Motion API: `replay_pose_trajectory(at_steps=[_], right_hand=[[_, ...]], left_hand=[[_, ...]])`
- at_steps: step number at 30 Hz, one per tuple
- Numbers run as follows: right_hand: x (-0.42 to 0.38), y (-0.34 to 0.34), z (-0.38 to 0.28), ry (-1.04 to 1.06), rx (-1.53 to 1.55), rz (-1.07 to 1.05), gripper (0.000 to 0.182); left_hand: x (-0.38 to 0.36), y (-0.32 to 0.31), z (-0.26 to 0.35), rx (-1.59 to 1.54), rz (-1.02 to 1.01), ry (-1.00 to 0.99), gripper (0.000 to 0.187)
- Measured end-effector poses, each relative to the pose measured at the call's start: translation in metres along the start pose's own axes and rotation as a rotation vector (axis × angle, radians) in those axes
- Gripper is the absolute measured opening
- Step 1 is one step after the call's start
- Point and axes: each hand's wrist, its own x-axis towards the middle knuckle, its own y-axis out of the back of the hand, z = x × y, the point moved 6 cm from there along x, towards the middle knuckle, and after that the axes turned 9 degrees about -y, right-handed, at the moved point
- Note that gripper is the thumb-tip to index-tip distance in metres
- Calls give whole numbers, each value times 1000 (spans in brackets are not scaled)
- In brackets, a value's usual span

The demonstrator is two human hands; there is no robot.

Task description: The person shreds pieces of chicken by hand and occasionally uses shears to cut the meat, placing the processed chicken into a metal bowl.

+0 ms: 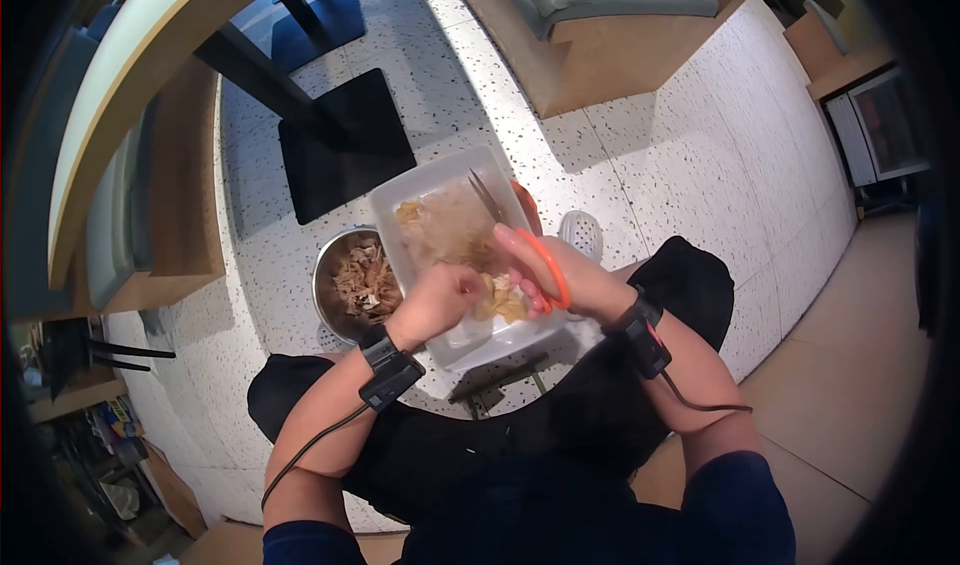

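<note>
Left hand [435,305] was curled over the plastic tub [470,352]; its grip could not be told. Right hand [545,275] gripped orange-handled scissors [556,273], blades toward 11 o'clock, presumably angled clear of the left fingers. Pale pieces [500,302] lay in the tub. At its 9 o'clock, a metal bowl [323,298] held brownish scraps [362,280], likely for easy reach.

**Orange over cloudy white**

The tub [390,230] is translucent white, its food pieces [508,303] pale yellow. Above it, the scissors [556,273] show orange handles and grey blades. Left of the tub, a silver bowl [322,300] holds pinkish-brown pieces [362,280]. Around it, the white floor [640,190] is dark-speckled.
</note>
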Motion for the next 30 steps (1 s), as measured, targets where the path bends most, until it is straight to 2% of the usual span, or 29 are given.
replay_pose_trajectory(at_steps=[2,3,6,10,11,13,17,19,20,22,24,26,30], right_hand=[[-5,4,-2,3,34,10,72],[-7,5,-3,-6,48,19,71],[-12,7,-6,-10,45,22,68],[-18,4,-10,12,33,4,65],[-18,4,-10,-2,41,-9,64],[-18,6,-10,9,41,-15,64],[-21,11,-11,30,54,-17,63],[-23,10,-12,44,90,4,61],[-23,8,-14,51,123,18,60],[-21,4,-9,56,110,-18,58],[-13,-6,-4,117,-108,-69,69],[-20,-20,-9,164,-214,-32,71],[1,-40,13,104,-499,-118,74]], left_hand=[[4,-34,-5,8,-143,-251,23],[3,-41,10,176,-185,-261,18],[4,-69,11,269,-200,-308,14],[11,-84,14,457,-361,-207,17],[12,-89,8,459,-364,-209,17],[14,-92,7,480,-273,-349,16],[13,-65,11,394,-171,-349,16],[8,-29,3,-53,20,-91,13],[5,-15,4,-41,28,-89,13],[-5,12,-11,-572,186,158,10],[-13,33,-14,-670,271,165,11],[-18,51,-12,-994,461,166,13],[-20,71,-4,-1165,580,74,11]])
